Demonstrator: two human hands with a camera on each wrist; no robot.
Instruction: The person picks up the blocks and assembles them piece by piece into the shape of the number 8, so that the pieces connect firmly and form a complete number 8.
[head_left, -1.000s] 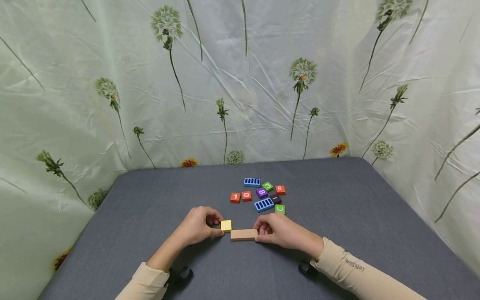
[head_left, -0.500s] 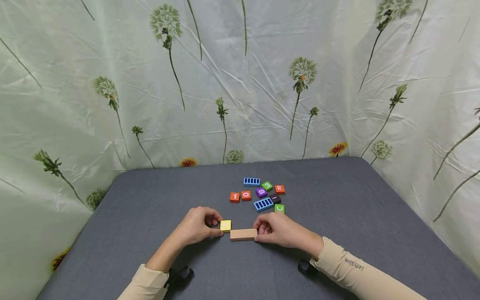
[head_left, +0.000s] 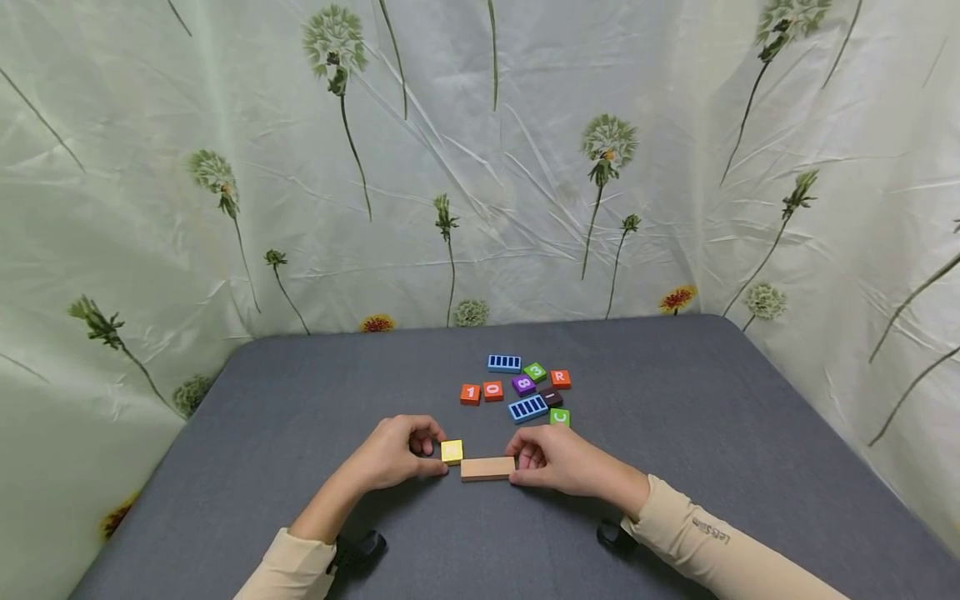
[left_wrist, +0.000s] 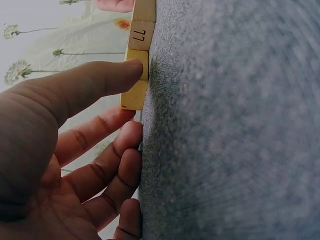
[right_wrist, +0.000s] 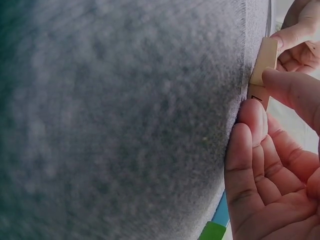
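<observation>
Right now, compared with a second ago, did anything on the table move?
Nothing visibly moved, and nothing was let go. The left hand still pinches the yellow block, the right hand still holds the end of the tan bar, and the colored tiles lie where they were.

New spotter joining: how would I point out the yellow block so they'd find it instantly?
On the grey table, look between the left grip and right grip. The left grip holds the yellow block beside a wooden bar's left end. Unlike that longer bar, it's square-topped; no other piece is yellow.

yellow tile (head_left: 452,451) illegible, right sleeve (head_left: 716,540) cut off
</observation>
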